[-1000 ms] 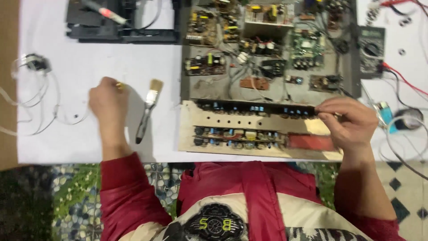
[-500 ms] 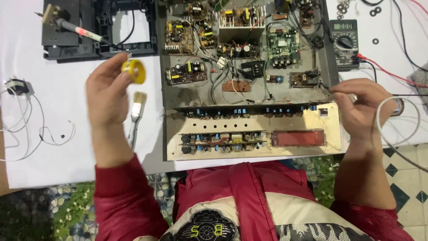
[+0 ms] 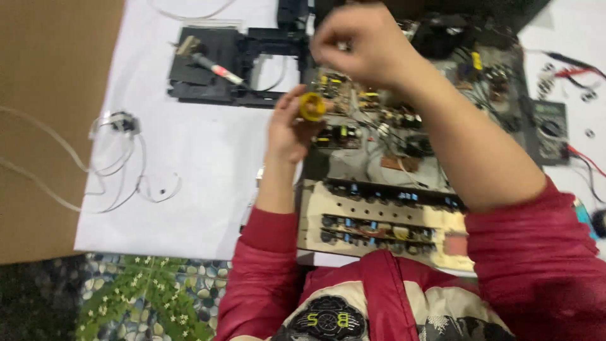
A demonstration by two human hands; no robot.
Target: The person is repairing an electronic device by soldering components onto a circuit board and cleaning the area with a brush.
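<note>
A: The small yellow spool (image 3: 312, 106) is pinched in the fingers of the left hand (image 3: 291, 129), raised above the left edge of the opened amplifier chassis (image 3: 404, 158). Half a second ago that hand held it lower and further left, over the white sheet (image 3: 202, 170) near the brush.

B: And the right hand (image 3: 361, 44)?

A: It has left the chassis's right side, where it rested on the front panel, and now hangs high over the circuit boards, just above the spool. Its fingers are curled together as if nipping something thin, but the blur hides what, so he cannot tell.

B: So both hands have come together.

A: Yes, the work has moved from the panel (image 3: 385, 218) to the spool itself, judging by that. The soldering iron (image 3: 214, 68) lies untouched on the black tray (image 3: 208, 88) toward the bench's far edge; the multimeter (image 3: 550, 131) sits at the right edge.
</note>
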